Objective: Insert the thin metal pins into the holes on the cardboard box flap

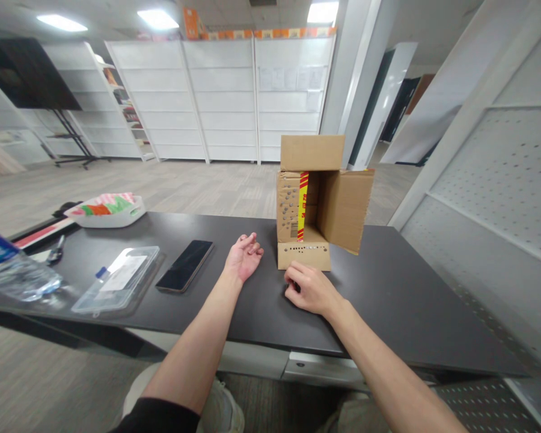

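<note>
Head view: an open brown cardboard box (288, 211) stands toward the far edge of the dark grey desk (401, 300), right of middle. The left hand (244, 258) is palm up, fingers loosely curled, seemingly empty; the right hand (313, 288) curls just before the box's lower flap (303, 256); whether it holds anything, I cannot tell. I'd brace the box left-handed and keep the right's touch light.

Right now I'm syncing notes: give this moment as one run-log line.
left hand: palm up; right hand: curled, hold unclear; box: partly open; phone: flat, left of left hand
</note>
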Demonstrator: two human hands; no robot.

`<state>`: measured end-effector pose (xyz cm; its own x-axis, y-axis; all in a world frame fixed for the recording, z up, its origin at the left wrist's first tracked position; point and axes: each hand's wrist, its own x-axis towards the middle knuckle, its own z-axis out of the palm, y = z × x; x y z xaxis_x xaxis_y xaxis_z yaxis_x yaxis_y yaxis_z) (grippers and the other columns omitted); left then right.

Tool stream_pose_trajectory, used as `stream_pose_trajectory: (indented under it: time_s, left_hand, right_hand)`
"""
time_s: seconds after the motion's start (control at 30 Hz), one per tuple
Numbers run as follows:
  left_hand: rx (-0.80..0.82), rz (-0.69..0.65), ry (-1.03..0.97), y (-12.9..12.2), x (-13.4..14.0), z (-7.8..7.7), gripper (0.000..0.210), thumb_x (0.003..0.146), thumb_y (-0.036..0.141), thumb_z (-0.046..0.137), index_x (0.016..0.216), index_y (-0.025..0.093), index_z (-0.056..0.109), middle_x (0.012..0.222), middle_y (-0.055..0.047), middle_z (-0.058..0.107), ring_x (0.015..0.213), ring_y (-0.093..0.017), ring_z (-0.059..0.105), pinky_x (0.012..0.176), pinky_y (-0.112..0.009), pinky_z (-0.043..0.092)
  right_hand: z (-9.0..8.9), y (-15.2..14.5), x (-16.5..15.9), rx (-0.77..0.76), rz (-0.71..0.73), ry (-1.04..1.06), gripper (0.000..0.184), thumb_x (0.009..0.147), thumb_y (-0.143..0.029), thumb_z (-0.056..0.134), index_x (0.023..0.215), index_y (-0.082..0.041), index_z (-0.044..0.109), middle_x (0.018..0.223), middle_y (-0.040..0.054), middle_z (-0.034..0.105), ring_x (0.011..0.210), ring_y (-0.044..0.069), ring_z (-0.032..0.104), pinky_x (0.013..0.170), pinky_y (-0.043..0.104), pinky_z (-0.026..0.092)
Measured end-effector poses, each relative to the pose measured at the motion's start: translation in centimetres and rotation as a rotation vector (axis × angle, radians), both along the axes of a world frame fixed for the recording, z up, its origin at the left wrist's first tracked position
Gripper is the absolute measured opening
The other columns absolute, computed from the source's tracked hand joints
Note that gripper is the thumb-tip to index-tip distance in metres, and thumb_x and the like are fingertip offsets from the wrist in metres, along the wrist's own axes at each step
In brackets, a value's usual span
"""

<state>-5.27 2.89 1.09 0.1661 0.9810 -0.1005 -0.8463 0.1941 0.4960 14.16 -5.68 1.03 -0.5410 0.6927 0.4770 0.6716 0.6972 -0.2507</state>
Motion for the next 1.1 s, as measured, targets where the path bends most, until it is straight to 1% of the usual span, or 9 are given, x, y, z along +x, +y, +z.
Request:
stream_pose_trajectory:
  time_s: [0.2, 0.57, 0.87, 1.1]
  left_hand:
    - [-0.002, 0.003, 0.011, -0.02, 0.02, 0.1, 0.027, 0.069, 0.003, 0.066, 0.064, 0.017, 0.043, 0.071, 0.005, 0.062, 0.044, -0.004, 0.032, 0.053, -0.024, 0.034]
    - [0.006, 0.0, 0.003, 0.18, -0.05, -0.21, 0.027, 0.068, 0.004, 0.067, 0.065, 0.017, 0.044, 0.068, 0.005, 0.061, 0.043, -0.004, 0.033, 0.053, -0.024, 0.035]
    - [0.005, 0.002, 0.01, 0.04, -0.03, -0.09, 0.027, 0.069, 0.004, 0.066, 0.064, 0.017, 0.043, 0.068, 0.005, 0.061, 0.043, -0.004, 0.033, 0.054, -0.024, 0.036]
    - [0.002, 0.005, 0.017, 0.03, 0.04, 0.0, 0.026, 0.068, 0.004, 0.067, 0.064, 0.017, 0.044, 0.07, 0.005, 0.062, 0.043, -0.004, 0.033, 0.053, -0.024, 0.036]
  right_hand:
    - [0.0, 0.0, -0.04, -0.014, 0.004, -0.025, 0.015, 0.07, -0.007, 0.047, 0.077, -0.021, 0.049, 0.077, 0.0004, 0.049, 0.069, 0.015, 0.045, 0.066, 0.026, 0.033]
    - [-0.07, 0.0, -0.13, -0.045, 0.011, -0.064, 0.015, 0.069, -0.007, 0.048, 0.077, -0.021, 0.049, 0.077, 0.0001, 0.049, 0.069, 0.015, 0.045, 0.066, 0.026, 0.033]
    - [0.14, -0.17, -0.12, -0.071, 0.002, -0.034, 0.013, 0.07, -0.008, 0.048, 0.075, -0.021, 0.049, 0.075, 0.0003, 0.049, 0.068, 0.015, 0.046, 0.065, 0.025, 0.033]
    - [0.15, -0.17, -0.02, -0.062, -0.023, -0.036, 0.01, 0.072, -0.01, 0.049, 0.071, -0.02, 0.049, 0.076, 0.0004, 0.048, 0.067, 0.014, 0.046, 0.062, 0.026, 0.032]
